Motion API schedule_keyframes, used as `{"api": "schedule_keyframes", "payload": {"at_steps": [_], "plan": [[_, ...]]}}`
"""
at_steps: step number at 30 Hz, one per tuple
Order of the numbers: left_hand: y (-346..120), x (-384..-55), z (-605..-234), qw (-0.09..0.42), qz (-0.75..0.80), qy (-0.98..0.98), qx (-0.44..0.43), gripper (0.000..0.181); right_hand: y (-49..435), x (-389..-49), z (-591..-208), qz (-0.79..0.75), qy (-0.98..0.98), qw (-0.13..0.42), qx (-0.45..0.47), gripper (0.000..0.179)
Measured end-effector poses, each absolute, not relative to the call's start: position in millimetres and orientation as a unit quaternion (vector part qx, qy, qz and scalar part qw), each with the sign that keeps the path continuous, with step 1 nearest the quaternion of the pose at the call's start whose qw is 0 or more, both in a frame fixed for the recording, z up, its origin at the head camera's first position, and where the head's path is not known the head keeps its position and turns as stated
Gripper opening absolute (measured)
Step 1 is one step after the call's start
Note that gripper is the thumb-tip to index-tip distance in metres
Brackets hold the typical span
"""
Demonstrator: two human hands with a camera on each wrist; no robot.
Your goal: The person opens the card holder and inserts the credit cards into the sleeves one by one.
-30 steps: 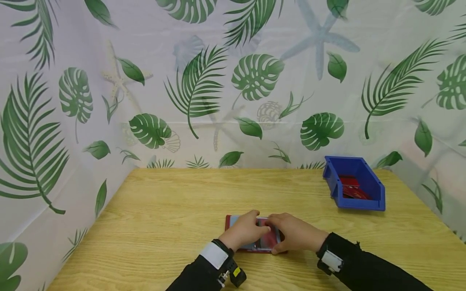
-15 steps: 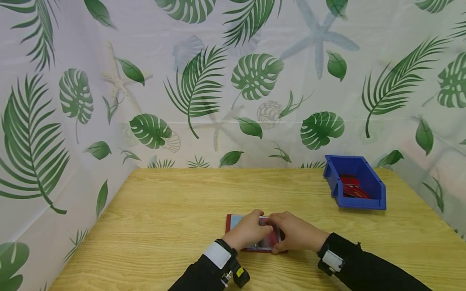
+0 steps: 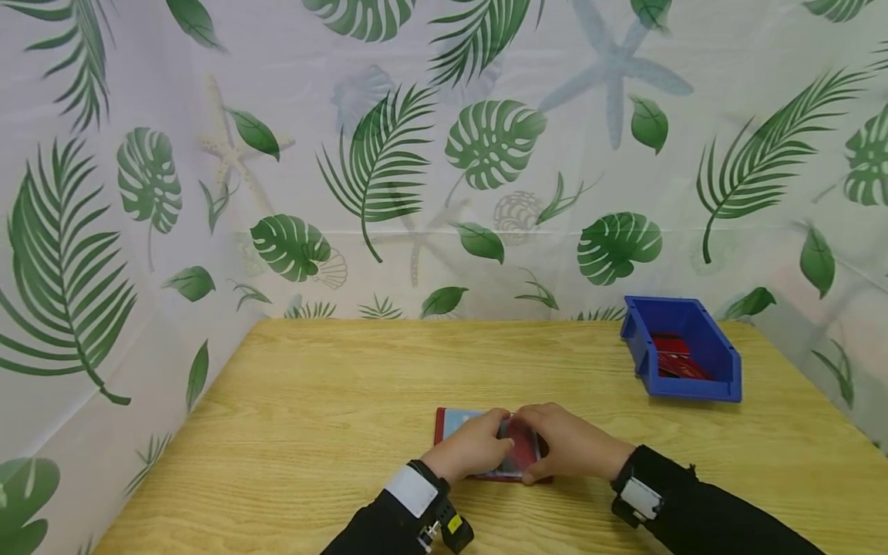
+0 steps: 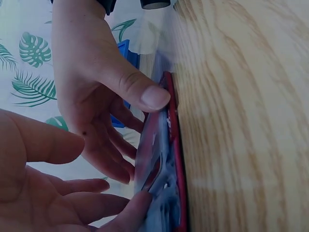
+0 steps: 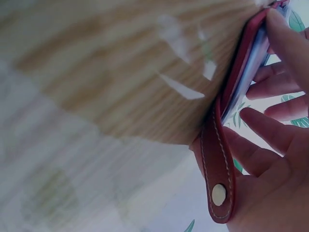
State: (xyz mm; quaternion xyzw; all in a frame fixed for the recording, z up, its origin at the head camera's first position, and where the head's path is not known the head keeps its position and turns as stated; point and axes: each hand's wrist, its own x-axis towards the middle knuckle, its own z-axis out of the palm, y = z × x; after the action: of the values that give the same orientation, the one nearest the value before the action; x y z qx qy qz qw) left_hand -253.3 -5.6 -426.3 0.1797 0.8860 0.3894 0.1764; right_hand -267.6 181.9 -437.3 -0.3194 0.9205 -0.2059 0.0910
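Left of the wallet (image 3: 523, 452), the wood-grained worktop (image 3: 312, 389) runs to a wrinkled cloth (image 3: 277, 177) printed with leaves, starfish and shells, which is cut off by the frame on the head view's left. At the wallet's left part, the left hand (image 3: 466, 449) covers much of it from above; its fingers are loosely spread, and in the left wrist view one fingertip touches the clear pockets (image 4: 163, 210). The black sleeve (image 3: 380, 518) behind this hand is cut off by the bottom edge. The wallet lies on the worktop between the hands, a flat red oblong with glossy plastic inside; what the pockets contain is too blurred to make out. Its strap (image 5: 216, 154), out of sight in the head view, is smooth reddish leather with pale stitching, a rounded end and a round metal snap (image 5: 218, 195). On the wallet's right end, the right hand (image 3: 570, 443) grips it across, thumb on the near edge, fingers on the far edge. Beyond the wallet to the right stands a smooth blue plastic bin (image 3: 694, 390), its wall partly hiding flat red cards (image 3: 673, 364) with unreadable print.
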Motion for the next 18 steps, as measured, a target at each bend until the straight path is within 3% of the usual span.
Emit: {"api": "schedule_keyframes", "payload": {"at_steps": [11,18], "plan": [[-18,-259,-425,0.184,0.458,0.851,0.182,0.044,180,-269,-436,-0.209,0.923,0.109,-0.304,0.075],[-48,-273,-418,0.103,0.377,0.899,0.197,0.038,181,-271,-434,-0.193,0.930,0.128,-0.285,0.079]]}}
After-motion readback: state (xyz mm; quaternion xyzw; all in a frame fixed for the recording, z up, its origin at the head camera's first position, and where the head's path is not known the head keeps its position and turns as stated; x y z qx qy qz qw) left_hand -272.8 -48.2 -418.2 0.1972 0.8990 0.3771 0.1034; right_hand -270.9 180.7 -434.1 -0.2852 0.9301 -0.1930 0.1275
